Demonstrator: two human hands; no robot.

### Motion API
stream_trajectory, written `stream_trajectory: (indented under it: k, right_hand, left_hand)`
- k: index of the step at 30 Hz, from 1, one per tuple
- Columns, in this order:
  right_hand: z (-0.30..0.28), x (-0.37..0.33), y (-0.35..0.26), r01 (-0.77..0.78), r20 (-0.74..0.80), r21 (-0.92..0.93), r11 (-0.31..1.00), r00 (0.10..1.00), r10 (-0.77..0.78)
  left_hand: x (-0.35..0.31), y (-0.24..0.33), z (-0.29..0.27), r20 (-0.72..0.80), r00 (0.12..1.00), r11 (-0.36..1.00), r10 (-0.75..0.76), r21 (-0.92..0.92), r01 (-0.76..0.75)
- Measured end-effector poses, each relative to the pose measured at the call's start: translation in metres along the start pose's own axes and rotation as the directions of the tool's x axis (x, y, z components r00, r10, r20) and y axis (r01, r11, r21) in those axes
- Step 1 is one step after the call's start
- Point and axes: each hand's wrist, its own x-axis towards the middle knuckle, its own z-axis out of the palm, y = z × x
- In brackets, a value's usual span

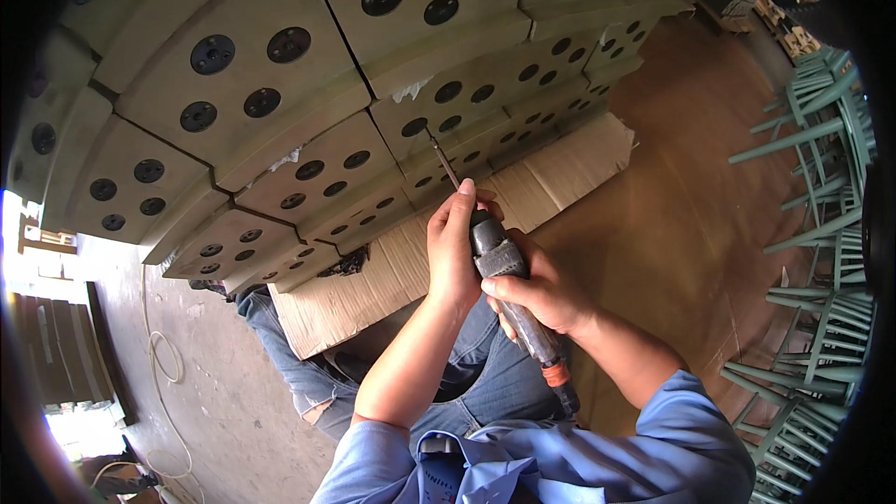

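A dark in-line power screwdriver (527,317) with an orange ring near its rear end lies slanted between my two hands. My right hand (551,289) is wrapped round its grey body. My left hand (453,247) is closed round the front end, with the thumb along the long thin bit (443,157). The bit's tip reaches a round black plate (414,128) set in a greenish-beige panel (387,145); whether it sits in a screw cannot be made out. More round black plates with small holes (213,54) are spread in groups over the stacked panels.
Corrugated cardboard (350,294) lies under the panels and beside my jeans-clad legs (485,369). Green wooden chairs (831,289) crowd the right side. A pale hose (154,364) curls over the concrete floor at left, near stacked brown boards or boxes (61,350).
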Motion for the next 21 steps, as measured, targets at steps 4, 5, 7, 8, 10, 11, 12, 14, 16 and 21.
stream_trajectory:
  k: [4, 5, 7, 8, 10, 11, 12, 14, 16, 21]
  right_hand:
    - [-0.002, 0.005, 0.004, 0.032, -0.021, -0.037, 0.999, 0.999, -0.033]
    - [-0.003, 0.005, 0.005, 0.039, -0.019, -0.028, 0.999, 0.999, -0.040]
    - [-0.002, 0.007, 0.005, 0.044, -0.016, -0.019, 0.999, 0.999, -0.045]
    - [-0.002, 0.008, 0.005, 0.043, -0.016, -0.018, 0.999, 0.999, -0.043]
    - [-0.001, 0.010, 0.005, 0.040, -0.022, -0.021, 0.999, 0.999, -0.041]
    - [-0.001, 0.011, 0.006, 0.038, -0.026, -0.026, 0.999, 0.999, -0.039]
    - [-0.001, 0.012, 0.006, 0.037, -0.031, -0.031, 0.999, 0.999, -0.038]
    - [-0.001, 0.013, 0.005, 0.036, -0.026, -0.037, 0.999, 0.999, -0.037]
    - [-0.001, 0.014, 0.005, 0.044, -0.021, -0.041, 0.998, 0.999, -0.045]
    - [-0.003, 0.018, 0.006, 0.071, -0.019, -0.068, 0.995, 0.997, -0.072]
  left_hand:
    - [0.001, 0.002, 0.003, -0.025, 1.000, 1.000, 0.009, 0.006, -0.009]
    - [0.001, 0.003, 0.004, -0.029, 1.000, 1.000, 0.006, 0.005, -0.006]
    - [0.001, 0.006, 0.006, -0.041, 0.999, 1.000, 0.001, 0.003, -0.001]
    - [0.001, 0.008, 0.005, -0.043, 0.999, 1.000, 0.001, 0.000, -0.001]
    - [0.000, 0.010, 0.006, -0.047, 0.999, 1.000, -0.004, -0.009, 0.004]
    - [0.000, 0.009, 0.006, -0.058, 0.998, 1.000, -0.001, -0.005, 0.001]
    - [0.000, 0.010, 0.005, -0.069, 0.998, 1.000, 0.002, -0.002, -0.003]
    - [0.001, 0.007, 0.001, -0.111, 0.994, 0.999, -0.015, -0.031, 0.012]
    - [0.005, -0.004, -0.009, -0.168, 0.984, 0.994, -0.060, -0.098, 0.044]
    - [0.016, -0.031, -0.049, -0.147, 0.988, 0.983, -0.038, -0.183, 0.010]
